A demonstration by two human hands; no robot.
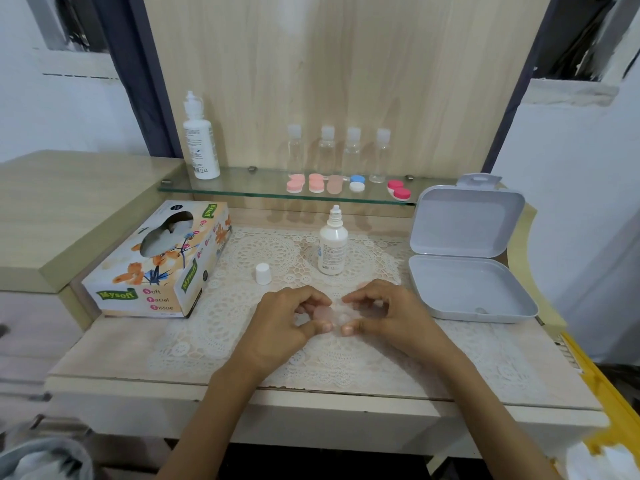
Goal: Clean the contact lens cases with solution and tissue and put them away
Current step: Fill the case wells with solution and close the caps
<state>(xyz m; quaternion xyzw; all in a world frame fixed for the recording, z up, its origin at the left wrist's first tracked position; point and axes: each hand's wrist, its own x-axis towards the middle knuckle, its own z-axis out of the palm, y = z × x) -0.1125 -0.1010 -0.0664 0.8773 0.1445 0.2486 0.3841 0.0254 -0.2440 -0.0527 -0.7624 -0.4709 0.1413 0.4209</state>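
Note:
My left hand (289, 318) and my right hand (384, 313) meet over the lace mat, fingers curled. Between them they hold a pale pink contact lens case (323, 311) and a piece of white tissue (344, 311). The left fingers pinch the case; the right fingers pinch the tissue against it. A small solution bottle (332, 245) stands uncapped behind the hands, its white cap (263, 273) on the mat to the left. Several more lens cases (316, 183) lie on the glass shelf. An open grey box (471, 285) sits at the right.
A tissue box (159, 261) lies at the left of the table. On the glass shelf (242, 187) stand a tall white bottle (201, 140) and several small clear bottles (327, 150). A wooden back panel rises behind. The table's front edge runs just below my wrists.

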